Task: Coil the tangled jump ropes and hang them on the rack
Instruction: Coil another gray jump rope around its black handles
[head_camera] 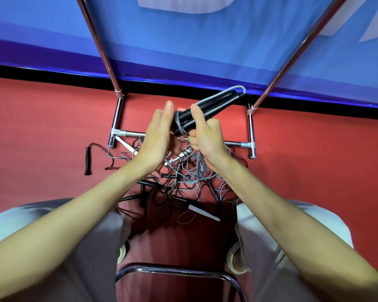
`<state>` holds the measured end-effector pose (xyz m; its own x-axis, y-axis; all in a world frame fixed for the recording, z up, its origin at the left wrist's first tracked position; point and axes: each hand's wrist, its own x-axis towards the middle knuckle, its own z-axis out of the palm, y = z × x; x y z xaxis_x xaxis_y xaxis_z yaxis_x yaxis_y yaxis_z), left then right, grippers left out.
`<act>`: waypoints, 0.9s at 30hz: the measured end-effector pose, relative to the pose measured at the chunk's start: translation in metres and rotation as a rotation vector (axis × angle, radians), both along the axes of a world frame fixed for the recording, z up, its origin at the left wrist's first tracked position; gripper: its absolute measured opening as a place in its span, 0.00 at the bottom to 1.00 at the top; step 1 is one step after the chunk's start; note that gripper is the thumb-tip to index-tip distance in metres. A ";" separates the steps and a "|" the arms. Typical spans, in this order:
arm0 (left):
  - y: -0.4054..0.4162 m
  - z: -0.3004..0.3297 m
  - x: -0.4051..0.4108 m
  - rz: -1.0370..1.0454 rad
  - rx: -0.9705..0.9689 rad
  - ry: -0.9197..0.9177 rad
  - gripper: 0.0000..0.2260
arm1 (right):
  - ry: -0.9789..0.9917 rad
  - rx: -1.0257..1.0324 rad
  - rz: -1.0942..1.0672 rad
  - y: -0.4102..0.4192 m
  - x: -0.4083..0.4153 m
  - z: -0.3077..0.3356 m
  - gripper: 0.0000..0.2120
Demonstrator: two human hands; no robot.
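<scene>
Progress early | right hand (205, 136) grips handles (207, 110), grey cord (179, 127) wrapped round | left hand (159, 131) flat-fingered beside | pile (183, 177) tangled on floor | rack (251, 131) bare

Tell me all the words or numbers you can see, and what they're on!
No words or numbers can be read anywhere.
Blue banner: big pale shapes at its top edge may be parts of letters, but they are cut off and blurred.
Black handles in the right hand: no label shows.
Rack: no sign.
</scene>
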<state>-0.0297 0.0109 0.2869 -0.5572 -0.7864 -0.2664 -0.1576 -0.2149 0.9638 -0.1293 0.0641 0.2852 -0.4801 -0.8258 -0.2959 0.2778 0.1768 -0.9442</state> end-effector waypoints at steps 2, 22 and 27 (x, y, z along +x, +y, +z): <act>-0.003 0.003 0.000 -0.028 0.198 -0.032 0.30 | 0.027 -0.015 -0.002 -0.001 0.005 -0.005 0.19; -0.035 0.007 0.016 -0.463 0.895 -0.262 0.25 | 0.402 -0.096 0.241 0.006 0.006 -0.018 0.21; -0.027 0.003 0.007 -0.270 0.872 -0.036 0.30 | 0.344 -0.095 0.215 -0.001 0.003 -0.015 0.10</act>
